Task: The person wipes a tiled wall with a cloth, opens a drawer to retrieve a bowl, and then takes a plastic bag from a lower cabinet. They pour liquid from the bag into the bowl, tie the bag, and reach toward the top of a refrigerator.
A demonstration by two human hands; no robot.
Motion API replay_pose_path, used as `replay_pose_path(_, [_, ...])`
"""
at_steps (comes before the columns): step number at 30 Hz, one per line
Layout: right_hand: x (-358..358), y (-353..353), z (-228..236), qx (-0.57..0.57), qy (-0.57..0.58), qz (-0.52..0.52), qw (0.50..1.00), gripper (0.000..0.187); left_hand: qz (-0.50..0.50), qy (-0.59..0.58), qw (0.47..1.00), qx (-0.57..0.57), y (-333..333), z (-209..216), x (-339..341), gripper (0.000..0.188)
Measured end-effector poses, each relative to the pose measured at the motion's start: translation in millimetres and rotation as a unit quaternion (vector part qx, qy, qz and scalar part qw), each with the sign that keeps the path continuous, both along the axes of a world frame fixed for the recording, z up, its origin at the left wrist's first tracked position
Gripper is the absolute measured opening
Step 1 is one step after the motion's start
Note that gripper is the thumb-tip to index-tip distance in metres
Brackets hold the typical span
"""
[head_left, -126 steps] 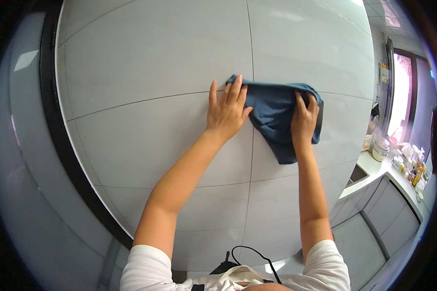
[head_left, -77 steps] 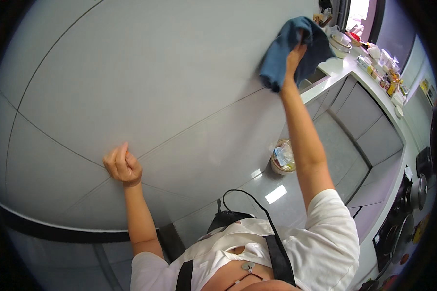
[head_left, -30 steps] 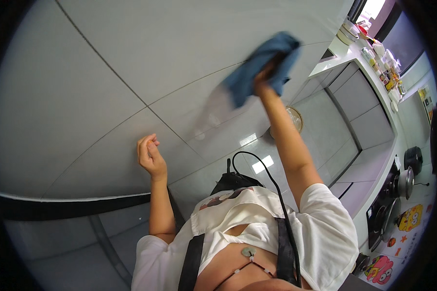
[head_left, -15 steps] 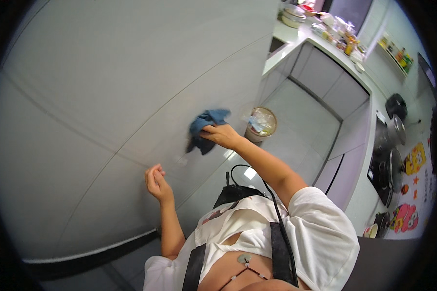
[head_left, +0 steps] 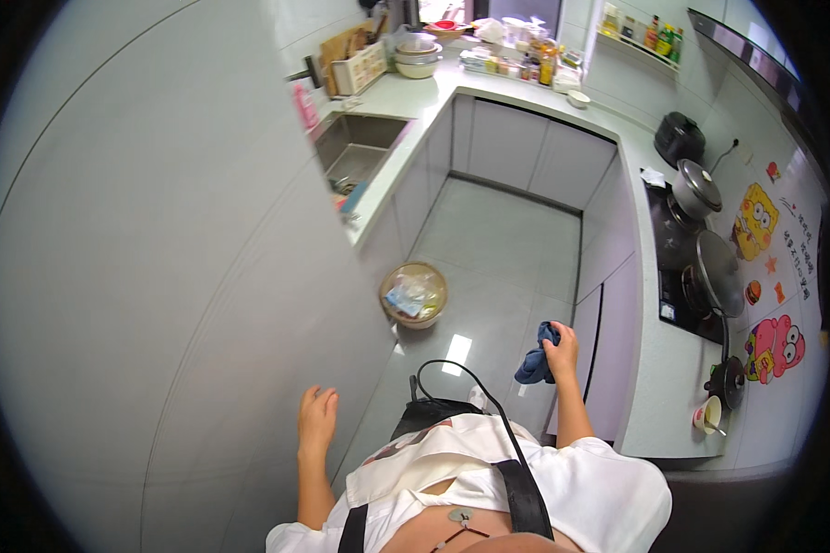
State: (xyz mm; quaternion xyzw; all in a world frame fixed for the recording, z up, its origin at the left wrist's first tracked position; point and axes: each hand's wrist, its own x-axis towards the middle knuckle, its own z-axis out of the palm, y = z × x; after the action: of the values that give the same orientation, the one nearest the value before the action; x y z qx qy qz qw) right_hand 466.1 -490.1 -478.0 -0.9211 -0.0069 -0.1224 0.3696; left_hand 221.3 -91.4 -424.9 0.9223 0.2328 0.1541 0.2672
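My right hand is closed around a crumpled blue cloth, held in the air over the floor, close to the lower cabinet doors on the right. The cloth bunches up and hangs to the left of my fingers. On the other side, my left hand is raised beside the large grey wall, empty, with its fingers loosely bent and slightly apart. Whether it touches the wall, I cannot tell.
A bin with a plastic liner stands on the tiled floor ahead. Around it runs a white counter with a sink. At right, a lidded pot and a frying pan sit on the black stove.
My right hand has left the grey wall and moved right and lower with the cloth. My view has turned rightward, showing the sink and more counter. My left hand is lower, its fingers looser.
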Motion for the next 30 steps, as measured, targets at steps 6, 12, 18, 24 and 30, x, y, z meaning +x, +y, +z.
replay_pose_path(6, [82.5, -8.6, 61.3, -0.003, -0.087, 0.07, 0.994, 0.032, -0.171, 0.012, 0.985, 0.031, -59.9, 20.6, 186.5, 0.029])
replay_pose_path(12, [165.9, -26.8, 108.1, 0.06, -0.092, 0.092, 0.99, 0.03, -0.266, -0.055, 0.963, 0.003, -133.8, 33.6, 321.6, 0.025])
replay_pose_path(18, [237.4, -36.9, 121.5, 0.078, -0.081, 0.04, 0.993, 0.035, -0.242, 0.002, 0.969, -0.051, -128.9, 25.2, 394.2, 0.021])
replay_pose_path(24, [338.5, -47.0, 120.0, 0.048, -0.092, 0.009, 0.995, 0.041, -0.247, 0.023, 0.968, -0.022, -104.1, 6.2, 517.4, 0.019])
replay_pose_path(30, [469.7, -30.4, 143.7, -0.01, -0.101, 0.03, 0.994, 0.04, -0.294, -0.019, 0.956, -0.001, -103.5, 29.5, 686.6, 0.019])
